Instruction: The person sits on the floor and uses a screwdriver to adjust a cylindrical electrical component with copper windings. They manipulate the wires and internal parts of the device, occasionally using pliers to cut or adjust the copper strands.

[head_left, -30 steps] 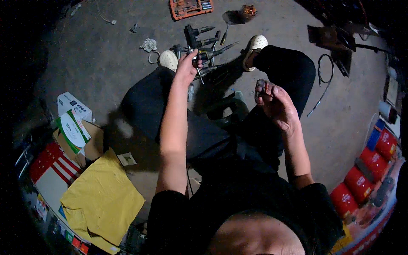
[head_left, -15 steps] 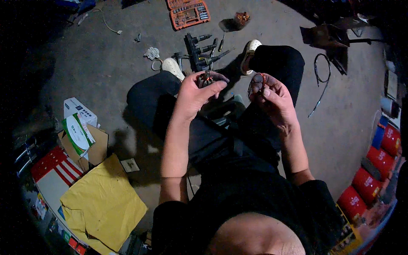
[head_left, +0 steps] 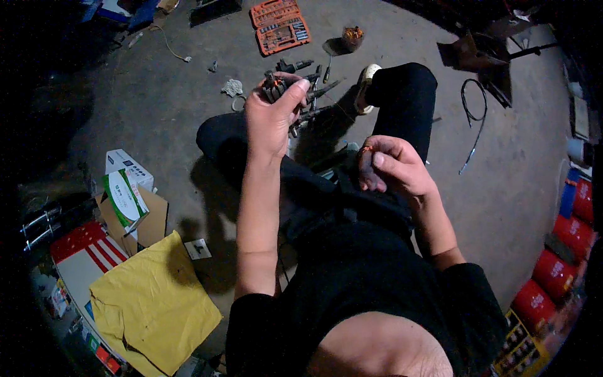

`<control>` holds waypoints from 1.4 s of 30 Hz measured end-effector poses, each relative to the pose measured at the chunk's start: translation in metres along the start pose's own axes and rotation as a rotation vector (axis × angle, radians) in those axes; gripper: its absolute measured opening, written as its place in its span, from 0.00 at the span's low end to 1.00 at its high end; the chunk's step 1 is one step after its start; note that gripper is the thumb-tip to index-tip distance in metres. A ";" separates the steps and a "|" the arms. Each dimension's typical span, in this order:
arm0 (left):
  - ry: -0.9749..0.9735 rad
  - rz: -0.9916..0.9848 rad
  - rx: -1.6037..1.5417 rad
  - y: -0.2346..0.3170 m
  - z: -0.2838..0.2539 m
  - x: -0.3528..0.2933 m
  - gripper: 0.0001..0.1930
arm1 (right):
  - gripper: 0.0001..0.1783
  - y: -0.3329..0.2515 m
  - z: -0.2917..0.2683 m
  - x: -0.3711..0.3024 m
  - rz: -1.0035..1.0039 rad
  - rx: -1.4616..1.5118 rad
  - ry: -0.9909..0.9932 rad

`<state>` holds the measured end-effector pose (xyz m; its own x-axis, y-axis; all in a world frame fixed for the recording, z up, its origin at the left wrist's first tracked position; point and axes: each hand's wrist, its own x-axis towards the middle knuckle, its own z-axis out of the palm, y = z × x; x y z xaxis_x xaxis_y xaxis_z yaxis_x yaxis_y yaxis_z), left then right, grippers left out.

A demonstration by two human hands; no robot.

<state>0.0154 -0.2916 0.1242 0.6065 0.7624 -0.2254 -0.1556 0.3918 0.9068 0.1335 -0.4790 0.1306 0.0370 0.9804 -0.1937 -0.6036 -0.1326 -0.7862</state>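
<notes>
My left hand (head_left: 269,122) is raised over the left knee, its thumb and fingers closed around a small dark motor armature (head_left: 274,90) with orange copper windings showing at its upper end. Lower and to the right, my right hand (head_left: 399,164) is curled in front of the lap. A bit of copper wire (head_left: 367,149) pokes out between its thumb and index finger; the rest of the wire is hidden in the fingers. Beyond the left hand lie dark tools (head_left: 295,65) and a screwdriver (head_left: 327,73), partly covered by that hand.
An orange socket set case (head_left: 282,34) lies open ahead, beside a clear tub of copper scraps (head_left: 353,39). A black cable (head_left: 475,116) is on the floor at right, near red canisters (head_left: 553,273). At left are cardboard boxes (head_left: 151,217) and a yellow sheet (head_left: 160,301).
My left hand has moved forward and left with the armature. My right hand has come down toward the lap, its fingers curling in over the reddish wire that showed as a loop before.
</notes>
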 end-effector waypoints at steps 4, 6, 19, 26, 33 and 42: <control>0.028 0.008 0.023 -0.012 -0.003 -0.004 0.02 | 0.16 -0.004 0.006 -0.001 -0.083 0.106 0.146; 0.075 0.011 0.026 -0.016 -0.004 -0.007 0.02 | 0.16 -0.003 0.001 0.001 0.001 0.217 0.215; 0.161 -0.100 0.202 -0.061 -0.025 -0.017 0.05 | 0.15 0.019 0.002 0.005 0.089 0.669 0.031; 0.148 -0.183 0.206 -0.069 -0.021 -0.022 0.05 | 0.15 0.011 0.004 0.010 0.008 0.596 0.121; 0.053 -0.087 0.189 -0.062 0.015 -0.053 0.04 | 0.13 0.018 0.007 0.045 -0.541 0.187 0.516; 0.090 -0.092 -0.086 -0.046 0.021 -0.062 0.07 | 0.22 0.028 0.000 0.046 -0.787 -1.289 0.207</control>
<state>0.0016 -0.3682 0.1036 0.5498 0.7626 -0.3409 -0.1713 0.5023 0.8475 0.1188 -0.4380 0.0999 0.1810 0.8376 0.5153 0.7026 0.2565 -0.6638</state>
